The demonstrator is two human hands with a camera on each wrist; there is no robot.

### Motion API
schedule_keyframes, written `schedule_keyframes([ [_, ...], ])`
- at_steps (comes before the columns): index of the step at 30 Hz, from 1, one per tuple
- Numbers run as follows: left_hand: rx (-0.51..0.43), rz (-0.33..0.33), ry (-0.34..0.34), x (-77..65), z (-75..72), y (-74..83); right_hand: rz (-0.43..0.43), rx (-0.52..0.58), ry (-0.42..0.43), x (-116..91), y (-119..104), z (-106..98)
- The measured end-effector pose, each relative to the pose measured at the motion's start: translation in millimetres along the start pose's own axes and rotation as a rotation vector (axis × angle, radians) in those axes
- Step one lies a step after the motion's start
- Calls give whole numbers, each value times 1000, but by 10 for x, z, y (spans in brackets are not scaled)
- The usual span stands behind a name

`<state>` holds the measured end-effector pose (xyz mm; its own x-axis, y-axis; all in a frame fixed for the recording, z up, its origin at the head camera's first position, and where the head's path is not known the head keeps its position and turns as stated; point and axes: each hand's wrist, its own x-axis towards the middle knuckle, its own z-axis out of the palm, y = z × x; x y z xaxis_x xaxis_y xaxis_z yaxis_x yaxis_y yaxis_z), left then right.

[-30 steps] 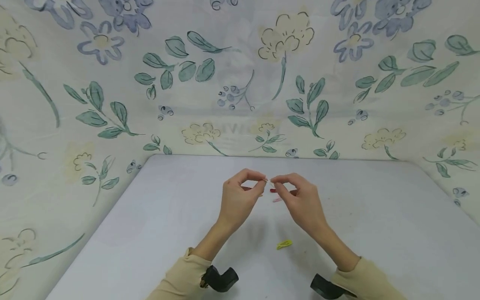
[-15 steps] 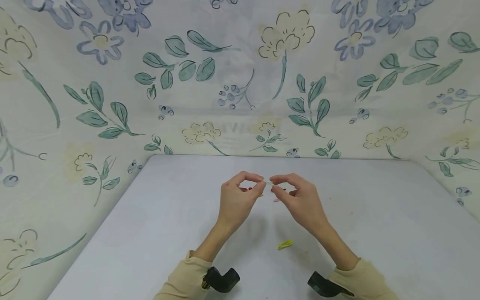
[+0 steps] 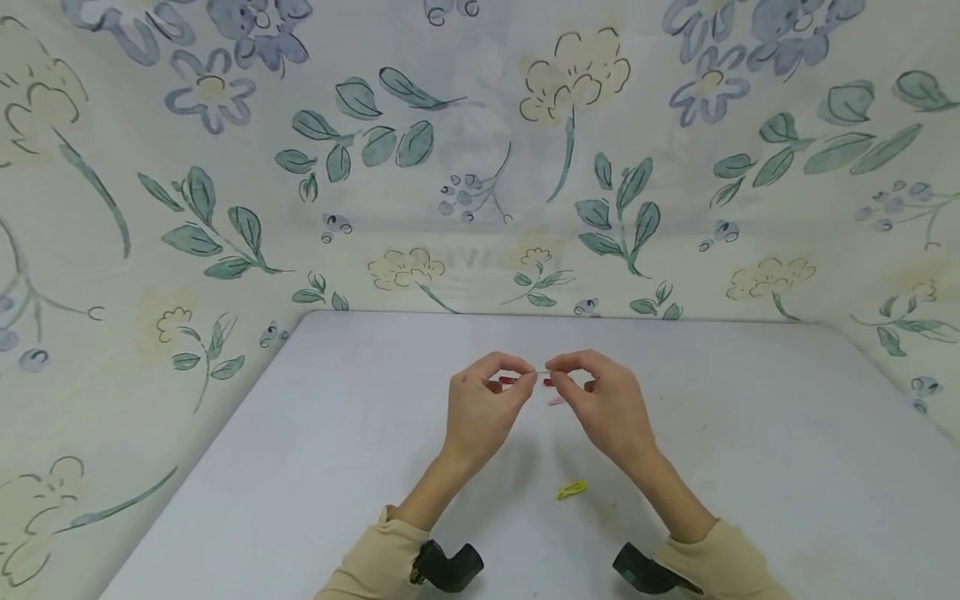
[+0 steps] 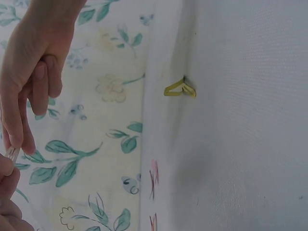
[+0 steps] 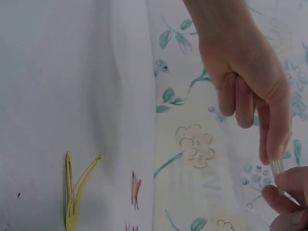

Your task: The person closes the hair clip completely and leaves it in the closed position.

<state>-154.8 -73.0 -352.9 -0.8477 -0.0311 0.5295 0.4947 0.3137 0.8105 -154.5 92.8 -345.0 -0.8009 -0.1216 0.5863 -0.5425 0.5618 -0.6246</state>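
Between my two hands, above the far part of the table, is a small pale, slender clip-like piece (image 5: 277, 168). My left hand (image 3: 483, 404) pinches one end of it between thumb and forefinger. The other end is pinched by the thumb and forefinger of my right hand (image 3: 609, 408). Fingertips cover much of the piece, so its exact kind is hard to make out. Nearer to me lies a yellow snap hair clip (image 3: 572, 490), sprung apart. Past the hands, partly hidden, lie a red clip (image 3: 507, 380), a second red one (image 3: 549, 382) and a pink one (image 3: 557, 401).
All of this is over a white table (image 3: 337, 433). Its far edge meets a flower-printed cloth (image 3: 465, 250) that also rises along the sides. Black wrist camera mounts (image 3: 450, 567) stick out from both sleeves, low over the table.
Both hands stay close together and shift slightly. The pale piece now spans between the two sets of fingertips, and more of the left red clip shows. The yellow clip stays in place.
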Motion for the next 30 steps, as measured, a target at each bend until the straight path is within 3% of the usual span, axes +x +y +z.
schedule_keyframes([
  [8,58,83,66,-16,13,8,-40,-33,90,-25,-37,52],
  [16,99,92,134,-54,29,11,-12,-38,141,-71,-89,104],
  [22,159,156,199,-77,54,8,-34,-57,173,-93,-86,121],
  [30,176,171,222,-89,88,-11,-65,-121,181,-103,-77,113],
])
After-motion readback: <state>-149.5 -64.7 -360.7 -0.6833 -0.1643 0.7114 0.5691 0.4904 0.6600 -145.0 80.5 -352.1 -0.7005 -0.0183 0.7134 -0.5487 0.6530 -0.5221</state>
